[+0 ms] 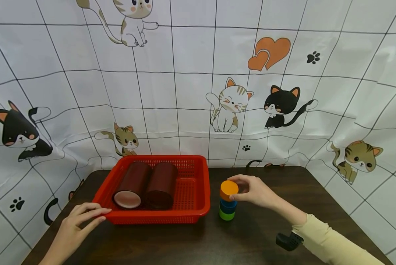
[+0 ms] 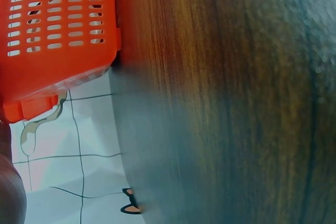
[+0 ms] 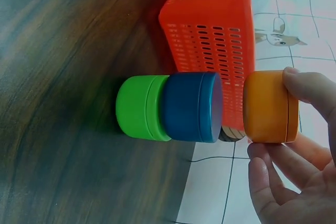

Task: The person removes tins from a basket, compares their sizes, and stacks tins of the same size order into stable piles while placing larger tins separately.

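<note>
My right hand [image 1: 255, 189] pinches a small round orange tin [image 3: 269, 106] between thumb and fingertips. Right below it stands a blue tin [image 3: 190, 106], stacked on a green tin [image 3: 140, 107] on the table; in the right wrist view a gap separates the orange tin from the blue one. At the near left corner of a red plastic basket [image 1: 158, 217], my left hand [image 1: 75, 226] touches the rim with fairly straight fingers. Inside the basket, two dark brown cylinders [image 1: 136, 178] lie side by side. Only a bit of the left hand shows in the left wrist view.
The dark wooden table [image 1: 171, 243] carries the basket and the tins. Behind and at both sides hangs a white gridded sheet [image 1: 191, 88] printed with cats. The basket's slotted side wall [image 3: 210, 45] stands close to the tin stack.
</note>
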The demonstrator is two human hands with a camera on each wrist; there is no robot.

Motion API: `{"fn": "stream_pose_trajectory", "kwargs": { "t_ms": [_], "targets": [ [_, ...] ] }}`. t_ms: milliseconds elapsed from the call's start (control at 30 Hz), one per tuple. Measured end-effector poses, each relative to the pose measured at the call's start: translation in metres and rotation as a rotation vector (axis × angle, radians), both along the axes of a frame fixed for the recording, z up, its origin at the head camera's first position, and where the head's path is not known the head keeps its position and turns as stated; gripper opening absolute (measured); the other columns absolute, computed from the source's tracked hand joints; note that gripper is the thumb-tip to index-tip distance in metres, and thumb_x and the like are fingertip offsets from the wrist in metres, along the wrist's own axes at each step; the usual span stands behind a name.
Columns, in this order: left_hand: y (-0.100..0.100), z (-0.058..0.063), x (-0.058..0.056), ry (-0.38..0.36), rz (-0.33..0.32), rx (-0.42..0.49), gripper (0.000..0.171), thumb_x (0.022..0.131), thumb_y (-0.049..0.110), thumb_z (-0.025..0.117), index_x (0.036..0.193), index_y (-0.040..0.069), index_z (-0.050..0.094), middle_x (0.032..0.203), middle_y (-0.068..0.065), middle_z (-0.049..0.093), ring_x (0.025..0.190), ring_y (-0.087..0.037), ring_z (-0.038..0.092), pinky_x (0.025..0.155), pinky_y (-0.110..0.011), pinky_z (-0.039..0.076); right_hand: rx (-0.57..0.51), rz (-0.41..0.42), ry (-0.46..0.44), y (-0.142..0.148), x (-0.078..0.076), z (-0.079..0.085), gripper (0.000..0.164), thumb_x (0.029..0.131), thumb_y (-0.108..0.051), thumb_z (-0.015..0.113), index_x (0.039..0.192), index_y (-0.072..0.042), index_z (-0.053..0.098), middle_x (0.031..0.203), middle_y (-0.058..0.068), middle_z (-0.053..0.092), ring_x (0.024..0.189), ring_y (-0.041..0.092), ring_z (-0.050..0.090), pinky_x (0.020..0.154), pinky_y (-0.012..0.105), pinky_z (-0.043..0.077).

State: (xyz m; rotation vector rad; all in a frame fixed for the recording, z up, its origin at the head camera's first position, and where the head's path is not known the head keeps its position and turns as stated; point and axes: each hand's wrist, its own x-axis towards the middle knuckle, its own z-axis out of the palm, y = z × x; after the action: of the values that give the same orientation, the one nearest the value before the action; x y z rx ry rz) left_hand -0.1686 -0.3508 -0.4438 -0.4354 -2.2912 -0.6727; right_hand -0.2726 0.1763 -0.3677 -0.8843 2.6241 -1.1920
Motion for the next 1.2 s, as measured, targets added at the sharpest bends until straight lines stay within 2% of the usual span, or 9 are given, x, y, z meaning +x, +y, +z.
{"fn": "stream_pose_trajectory", "kwargs": {
  "t_ms": [267,600,833,1033,1200],
  "targets": [
    [-0.003,-0.003,-0.002,-0.006,-0.004,-0.003,0.050,0.067,-0.005,0.084,0.104,0.028,0.077,0.106,0.015,0.059,0.104,0.010,0.042,0.085,-0.009,0.033,0.002,0.018,0.002,0.001,-0.003,-0.004,0.051,0.088,-0.028,0.075,0.133,-0.009,0.059,0.118,0.010,0.069,0.100,0.020,0.067,0.079,0.020,0.056],
    [-0.003,-0.003,0.000,-0.018,0.008,-0.009,0.050,0.068,-0.004,0.084,0.105,0.031,0.077,0.105,0.017,0.059,0.103,0.010,0.042,0.083,-0.010,0.034,0.016,0.018,0.007,0.003,-0.003,-0.011,0.054,0.087,-0.029,0.076,0.134,-0.009,0.058,0.117,0.008,0.069,0.099,0.017,0.066,0.079,0.021,0.055],
    [-0.002,0.003,0.001,-0.021,-0.001,0.013,0.051,0.067,-0.006,0.083,0.104,0.029,0.078,0.105,0.016,0.060,0.104,0.010,0.041,0.086,-0.008,0.031,0.008,-0.008,0.012,0.000,-0.002,-0.013,0.055,0.087,-0.031,0.076,0.135,-0.013,0.058,0.120,0.004,0.068,0.102,0.014,0.066,0.081,0.021,0.056],
    [0.001,0.003,0.002,-0.007,-0.015,0.022,0.047,0.068,-0.004,0.083,0.103,0.027,0.078,0.105,0.013,0.060,0.105,0.010,0.041,0.087,-0.007,0.030,0.012,-0.030,0.014,0.002,0.004,-0.012,0.056,0.086,-0.032,0.076,0.135,-0.010,0.058,0.123,0.007,0.068,0.107,0.021,0.065,0.081,0.021,0.055],
    [0.002,0.001,0.002,-0.018,-0.023,0.031,0.047,0.069,-0.004,0.083,0.104,0.027,0.078,0.106,0.014,0.060,0.105,0.010,0.041,0.087,-0.006,0.030,0.005,-0.043,0.008,0.003,0.005,-0.013,0.055,0.087,-0.032,0.076,0.134,-0.011,0.059,0.123,0.007,0.068,0.107,0.020,0.065,0.082,0.021,0.055]
  ]
}}
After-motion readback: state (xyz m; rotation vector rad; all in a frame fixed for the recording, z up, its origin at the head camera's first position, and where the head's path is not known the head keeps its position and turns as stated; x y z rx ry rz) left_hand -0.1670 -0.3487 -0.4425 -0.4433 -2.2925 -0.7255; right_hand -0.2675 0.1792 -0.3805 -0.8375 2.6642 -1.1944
